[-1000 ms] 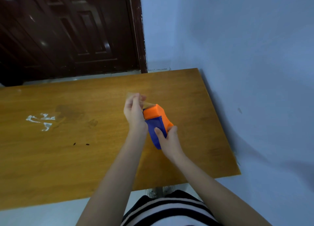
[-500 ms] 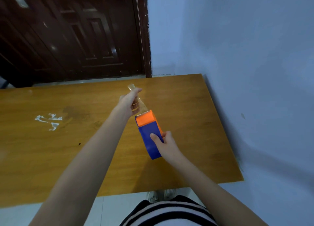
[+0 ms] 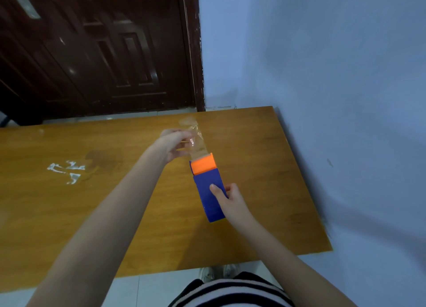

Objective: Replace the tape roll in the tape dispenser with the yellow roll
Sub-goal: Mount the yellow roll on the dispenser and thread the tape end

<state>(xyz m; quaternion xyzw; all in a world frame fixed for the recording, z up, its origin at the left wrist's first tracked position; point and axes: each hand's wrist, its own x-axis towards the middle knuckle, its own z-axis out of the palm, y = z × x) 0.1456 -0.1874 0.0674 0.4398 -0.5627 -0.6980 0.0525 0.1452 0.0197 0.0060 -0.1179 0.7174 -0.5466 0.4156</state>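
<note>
A blue tape dispenser (image 3: 208, 195) with an orange front end (image 3: 204, 166) is held above the wooden table (image 3: 265, 168). My right hand (image 3: 227, 199) grips its blue body from the near side, thumb on top. A strip of clear tape (image 3: 196, 140) runs from the orange end away from me. My left hand (image 3: 173, 145) pinches that strip beyond the dispenser. The far tip of the tape curls loose. No yellow roll is in view.
White smears (image 3: 65, 170) and a dark stain (image 3: 101, 158) mark the table's left part. A blue wall (image 3: 334, 76) runs along the table's right edge. A dark brown door (image 3: 103, 48) stands behind the table.
My left hand has drawn the clear tape farther out from the orange end. The dispenser has turned lengthwise away from me and sits lower in my right hand.
</note>
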